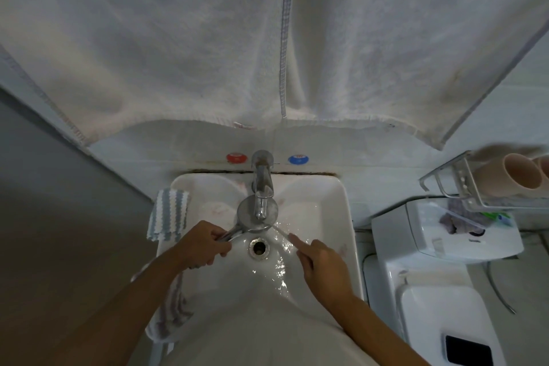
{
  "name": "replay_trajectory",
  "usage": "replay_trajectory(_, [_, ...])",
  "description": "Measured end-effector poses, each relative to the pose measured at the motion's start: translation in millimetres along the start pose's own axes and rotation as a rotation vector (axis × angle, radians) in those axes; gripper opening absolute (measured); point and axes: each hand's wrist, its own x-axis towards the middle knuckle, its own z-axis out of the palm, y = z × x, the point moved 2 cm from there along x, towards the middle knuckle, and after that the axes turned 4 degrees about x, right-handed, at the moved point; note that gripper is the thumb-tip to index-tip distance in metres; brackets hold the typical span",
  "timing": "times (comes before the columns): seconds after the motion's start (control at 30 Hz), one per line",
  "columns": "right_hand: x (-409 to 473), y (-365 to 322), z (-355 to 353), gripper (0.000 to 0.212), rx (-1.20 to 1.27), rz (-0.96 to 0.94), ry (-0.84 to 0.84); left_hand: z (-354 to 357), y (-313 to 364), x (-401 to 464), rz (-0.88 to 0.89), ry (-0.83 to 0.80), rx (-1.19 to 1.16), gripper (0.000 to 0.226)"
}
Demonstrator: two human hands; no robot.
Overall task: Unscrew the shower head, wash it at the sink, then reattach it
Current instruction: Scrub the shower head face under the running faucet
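Note:
A chrome shower head (248, 214) is held under the spout of the chrome faucet (262, 184), over the white sink (332, 205). My left hand (205, 244) grips its handle at the left of the basin. Water spreads off the round head and glistens on the basin's right side, near the drain (259, 249). My right hand (319, 261) hovers over the right of the basin with the index finger stretched toward the head; it holds nothing.
A striped cloth (166, 217) hangs over the sink's left rim. White towels (208, 38) hang above. Red (236, 157) and blue (298, 159) markers flank the faucet. A toilet (439, 291) stands at right, with a wire rack of pink cups (523, 175) above it.

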Motion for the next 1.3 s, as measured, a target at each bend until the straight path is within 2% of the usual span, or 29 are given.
replay_trajectory(0.1, [-2.6,-4.2,3.5,0.042,0.017,-0.044,-0.077,-3.4,-3.9,-0.8,-0.011,0.006,0.005,0.015])
replay_trajectory(0.23, [2.5,1.7,3.4,0.042,-0.021,0.012,-0.02,-5.3,-4.6,-4.8,-0.031,0.005,0.006,0.016])
replay_trajectory(0.37, [-1.7,-5.1,7.5,0.042,0.012,-0.069,-0.129,-5.5,-3.2,-7.0,-0.028,0.015,0.012,0.016])
replay_trajectory(0.53, [3.7,-1.2,3.1,0.042,-0.028,-0.01,-0.01,-3.9,-0.8,-5.3,-0.04,0.016,-0.014,0.015])
replay_trajectory(0.67, [-2.0,-5.8,5.9,0.042,0.022,-0.075,-0.119,-2.5,-1.6,-4.6,-0.031,0.001,-0.022,0.015])
replay_trajectory(0.83, [1.4,1.7,0.4,0.041,-0.01,-0.004,0.027,-0.7,-4.1,-5.8,-0.032,-0.002,-0.025,0.015])
replay_trajectory(0.97, [-2.8,-6.6,3.0,0.042,0.022,-0.059,-0.095,-0.6,-5.2,-6.9,-0.031,-0.005,-0.015,0.014])
replay_trajectory(1.1, [2.7,-0.1,0.0,0.041,-0.021,0.011,0.03,0.1,-6.4,-8.2,-0.035,-0.007,-0.012,0.014])
replay_trajectory(1.23, [-2.0,-5.5,1.4,0.042,0.007,-0.033,-0.059,0.7,-6.3,-9.5,-0.029,-0.01,-0.012,0.014])
replay_trajectory(1.3, [-2.5,-5.1,0.5,0.042,-0.008,-0.019,-0.024,0.5,-7.6,-9.8,-0.024,-0.01,-0.014,0.014])
